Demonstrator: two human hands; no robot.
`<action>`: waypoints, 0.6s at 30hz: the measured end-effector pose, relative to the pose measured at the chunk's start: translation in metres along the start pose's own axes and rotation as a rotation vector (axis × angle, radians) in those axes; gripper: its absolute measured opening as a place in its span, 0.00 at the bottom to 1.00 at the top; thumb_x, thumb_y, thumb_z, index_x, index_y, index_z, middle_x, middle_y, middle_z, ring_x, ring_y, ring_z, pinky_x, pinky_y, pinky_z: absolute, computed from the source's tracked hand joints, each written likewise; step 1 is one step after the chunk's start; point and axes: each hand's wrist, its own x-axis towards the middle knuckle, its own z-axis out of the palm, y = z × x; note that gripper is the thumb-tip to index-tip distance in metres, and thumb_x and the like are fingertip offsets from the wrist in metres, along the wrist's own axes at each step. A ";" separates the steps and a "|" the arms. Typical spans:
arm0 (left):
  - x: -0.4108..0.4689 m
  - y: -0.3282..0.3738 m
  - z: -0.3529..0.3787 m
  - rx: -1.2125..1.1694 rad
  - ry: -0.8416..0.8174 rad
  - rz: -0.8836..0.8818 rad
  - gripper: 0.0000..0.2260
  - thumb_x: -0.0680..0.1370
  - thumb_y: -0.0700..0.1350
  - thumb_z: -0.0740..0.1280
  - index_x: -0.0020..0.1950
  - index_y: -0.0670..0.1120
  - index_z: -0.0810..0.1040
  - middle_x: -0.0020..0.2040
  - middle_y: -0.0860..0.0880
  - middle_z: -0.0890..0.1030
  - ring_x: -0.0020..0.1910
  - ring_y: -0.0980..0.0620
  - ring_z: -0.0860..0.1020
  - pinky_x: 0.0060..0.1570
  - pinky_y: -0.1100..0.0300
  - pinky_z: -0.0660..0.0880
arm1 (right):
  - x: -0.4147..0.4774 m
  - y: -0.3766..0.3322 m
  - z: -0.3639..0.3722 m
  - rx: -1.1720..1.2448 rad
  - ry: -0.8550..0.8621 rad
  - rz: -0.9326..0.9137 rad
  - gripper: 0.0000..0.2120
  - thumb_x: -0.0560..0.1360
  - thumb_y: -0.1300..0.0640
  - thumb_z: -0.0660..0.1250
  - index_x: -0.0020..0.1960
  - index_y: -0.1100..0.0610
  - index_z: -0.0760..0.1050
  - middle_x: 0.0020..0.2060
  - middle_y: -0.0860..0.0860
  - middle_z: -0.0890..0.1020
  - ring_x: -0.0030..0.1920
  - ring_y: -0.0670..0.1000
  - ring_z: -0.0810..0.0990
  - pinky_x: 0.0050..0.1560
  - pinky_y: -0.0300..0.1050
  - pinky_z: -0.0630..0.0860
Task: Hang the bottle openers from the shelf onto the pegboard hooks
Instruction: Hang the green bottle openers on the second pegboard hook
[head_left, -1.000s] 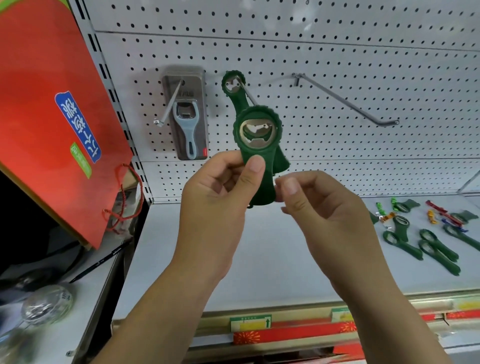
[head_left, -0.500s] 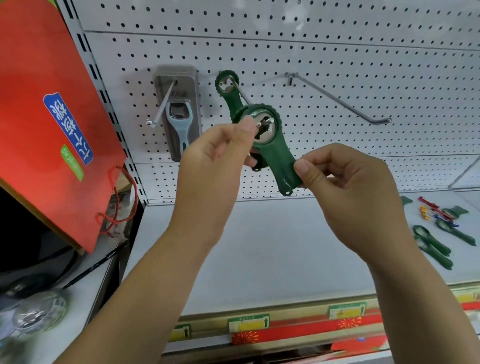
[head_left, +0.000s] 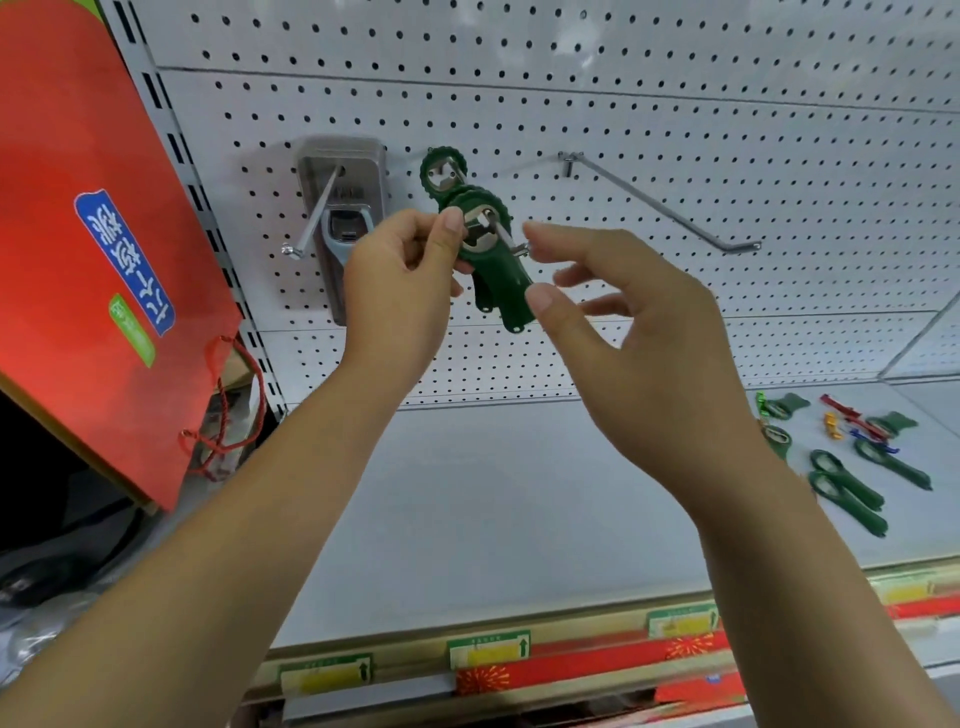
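Observation:
A dark green bottle opener (head_left: 496, 262) has its round head threaded on the middle pegboard hook (head_left: 517, 248), in front of another green opener (head_left: 441, 171) hanging further back. My left hand (head_left: 400, 280) pinches the front opener's head with thumb and fingers. My right hand (head_left: 623, 322) hovers beside the handle, fingers spread and loose, thumb tip near the handle's lower end. Several more green openers (head_left: 844, 488) lie on the white shelf (head_left: 493, 509) at the right.
A grey carded opener (head_left: 343, 228) hangs on the left hook. A long bare hook (head_left: 670, 208) sticks out at the right. A red paper bag (head_left: 88, 249) hangs at the left. Small coloured openers (head_left: 841, 421) lie by the green ones.
The green opener's head has slid onto the middle hook. My right hand has let go of the handle and its fingers have spread. My left hand still holds the head.

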 end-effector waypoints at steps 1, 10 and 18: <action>0.005 -0.003 0.001 0.000 0.000 -0.006 0.12 0.83 0.51 0.64 0.50 0.44 0.82 0.39 0.50 0.84 0.32 0.59 0.79 0.36 0.64 0.75 | 0.001 -0.001 0.002 -0.001 -0.008 0.003 0.15 0.80 0.56 0.68 0.64 0.44 0.78 0.55 0.38 0.81 0.57 0.43 0.78 0.57 0.41 0.77; 0.009 -0.013 0.002 0.025 0.063 0.050 0.08 0.82 0.49 0.65 0.54 0.46 0.79 0.45 0.50 0.83 0.42 0.55 0.81 0.43 0.65 0.78 | -0.007 0.009 0.001 -0.023 -0.026 0.012 0.14 0.80 0.51 0.68 0.65 0.44 0.77 0.56 0.36 0.81 0.58 0.37 0.77 0.59 0.37 0.75; -0.057 -0.083 -0.005 0.549 -0.046 0.300 0.11 0.83 0.46 0.64 0.62 0.42 0.78 0.57 0.45 0.81 0.58 0.49 0.77 0.59 0.68 0.68 | -0.043 0.090 0.002 -0.402 -0.053 0.026 0.17 0.80 0.50 0.67 0.67 0.52 0.77 0.60 0.46 0.81 0.63 0.50 0.76 0.62 0.51 0.75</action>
